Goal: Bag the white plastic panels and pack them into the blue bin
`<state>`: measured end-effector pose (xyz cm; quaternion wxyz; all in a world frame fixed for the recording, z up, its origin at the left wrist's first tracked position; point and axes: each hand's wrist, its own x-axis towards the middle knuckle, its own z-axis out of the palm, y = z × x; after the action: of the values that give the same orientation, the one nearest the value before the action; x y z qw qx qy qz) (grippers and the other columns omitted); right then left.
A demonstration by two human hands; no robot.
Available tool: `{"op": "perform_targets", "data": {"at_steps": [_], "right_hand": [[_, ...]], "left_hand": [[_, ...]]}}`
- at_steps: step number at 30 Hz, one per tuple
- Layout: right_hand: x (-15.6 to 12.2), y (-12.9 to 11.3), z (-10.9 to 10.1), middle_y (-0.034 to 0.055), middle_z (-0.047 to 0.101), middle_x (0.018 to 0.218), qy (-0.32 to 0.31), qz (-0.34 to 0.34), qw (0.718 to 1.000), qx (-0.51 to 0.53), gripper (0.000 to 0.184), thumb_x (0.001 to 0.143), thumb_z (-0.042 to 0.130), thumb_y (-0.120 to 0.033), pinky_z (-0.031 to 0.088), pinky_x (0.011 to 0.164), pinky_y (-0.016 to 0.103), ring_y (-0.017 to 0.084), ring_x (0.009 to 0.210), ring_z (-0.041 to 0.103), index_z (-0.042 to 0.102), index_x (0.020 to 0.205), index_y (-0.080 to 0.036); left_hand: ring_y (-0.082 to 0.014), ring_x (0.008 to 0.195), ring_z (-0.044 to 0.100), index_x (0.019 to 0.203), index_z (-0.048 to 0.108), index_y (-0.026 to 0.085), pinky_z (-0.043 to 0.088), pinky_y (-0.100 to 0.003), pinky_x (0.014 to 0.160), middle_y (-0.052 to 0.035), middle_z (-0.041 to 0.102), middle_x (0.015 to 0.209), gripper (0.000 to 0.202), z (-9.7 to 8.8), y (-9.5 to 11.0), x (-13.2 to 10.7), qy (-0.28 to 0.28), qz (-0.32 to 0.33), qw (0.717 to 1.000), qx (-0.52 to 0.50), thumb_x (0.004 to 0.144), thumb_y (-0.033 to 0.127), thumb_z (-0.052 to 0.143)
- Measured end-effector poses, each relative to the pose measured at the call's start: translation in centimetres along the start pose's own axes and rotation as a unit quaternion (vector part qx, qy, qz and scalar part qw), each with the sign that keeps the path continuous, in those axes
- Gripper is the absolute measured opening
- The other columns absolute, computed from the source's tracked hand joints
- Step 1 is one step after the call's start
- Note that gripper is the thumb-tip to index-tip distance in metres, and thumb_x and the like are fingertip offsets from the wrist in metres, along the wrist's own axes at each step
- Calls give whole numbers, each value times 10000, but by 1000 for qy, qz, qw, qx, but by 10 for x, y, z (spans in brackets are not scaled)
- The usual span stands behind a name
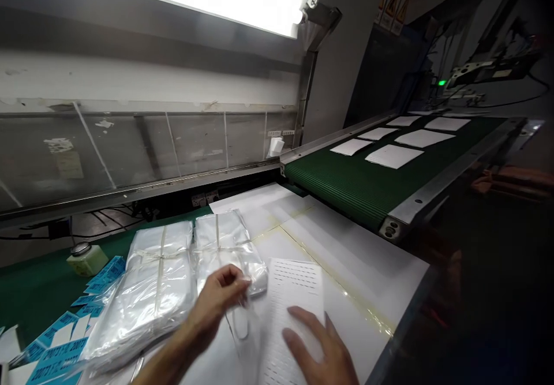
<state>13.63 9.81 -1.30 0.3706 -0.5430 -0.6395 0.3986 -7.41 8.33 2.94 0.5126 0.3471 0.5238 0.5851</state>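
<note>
My left hand (223, 292) is closed in a pinch on the edge of a clear plastic bag (242, 322), whose film hangs below the fingers and is hard to make out. Just right of it lies a tall white stack of printed sheets (296, 281) with rows of short dark marks. Over the lower right of that stack my right hand (322, 347) rests with its fingers apart. Two tied bundles of clear plastic bags, a larger one (149, 292) and a smaller one (223, 232), lie to the left and beyond my left hand.
A green conveyor belt (341, 183) at the right carries several white sheets (395, 156). Blue printed labels (60, 359) and a small jar (88, 259) are at the left. White boards with taped seams (355, 258) cover the work surface. A bright lamp hangs above.
</note>
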Motion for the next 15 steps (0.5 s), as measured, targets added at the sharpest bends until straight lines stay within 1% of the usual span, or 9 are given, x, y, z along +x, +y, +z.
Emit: {"op": "perform_targets", "data": {"at_steps": [2,3,5,8,10,11,12,13,15], "right_hand": [[0,-17,6,34,606,1033,-54,-52,997,-20,318,717,642,-505,520,810,300,247,962,615,704,987,-347],[0,-22,9,27,597,1015,-81,-71,994,-22,288,749,621,-479,516,811,289,228,939,623,698,1001,-362],[0,-22,11,27,585,996,-119,-89,989,-20,260,823,539,-452,513,810,276,205,921,627,696,1009,-364],[1,-13,3,43,585,993,-122,-64,990,-23,300,867,469,-451,514,798,267,201,920,620,712,983,-317],[3,-9,-7,49,592,1026,-99,-23,994,-30,319,867,466,-468,505,833,285,213,966,606,707,994,-301],[4,-9,-12,49,595,1050,-85,0,996,-35,322,861,473,-477,491,870,305,224,1005,592,702,1003,-301],[7,-9,-17,47,598,1075,-75,20,996,-37,323,853,484,-485,472,910,328,235,1046,575,695,1014,-301],[9,-10,-22,43,599,1097,-68,37,996,-38,322,840,502,-492,451,944,350,244,1077,560,689,1020,-302],[13,-9,-33,31,597,1144,-72,56,995,-28,336,816,531,-506,419,991,375,250,1114,543,674,1043,-304]], "left_hand": [[-114,599,524,689,552,148,422,-235,586,5,586,629,258,20,-16,-15,-56,-19,998,-19,728,344,716],[-113,619,522,681,551,145,413,-230,598,2,587,640,267,26,-22,-22,-70,-24,997,-25,728,346,720],[-117,650,523,669,550,140,409,-232,625,-11,602,666,285,31,-30,-30,-71,-26,997,-33,728,360,723],[-148,683,552,675,526,153,446,-296,695,-23,607,684,301,28,-33,-36,-46,-46,994,-86,746,389,699],[-147,647,549,671,480,174,462,-344,720,11,552,638,310,25,-32,-40,-38,-66,989,-130,768,402,666],[-140,612,536,670,456,185,465,-356,718,30,514,604,314,25,-33,-42,-43,-71,988,-134,782,410,644],[-133,580,518,685,442,194,463,-352,698,44,485,582,305,26,-34,-45,-50,-72,989,-117,793,414,625],[-126,553,495,722,450,201,454,-331,663,55,462,570,278,27,-35,-47,-57,-66,993,-73,797,413,614],[-123,540,453,891,496,215,407,-281,593,67,435,572,248,29,-40,-49,-54,-23,996,70,785,399,624]]}}
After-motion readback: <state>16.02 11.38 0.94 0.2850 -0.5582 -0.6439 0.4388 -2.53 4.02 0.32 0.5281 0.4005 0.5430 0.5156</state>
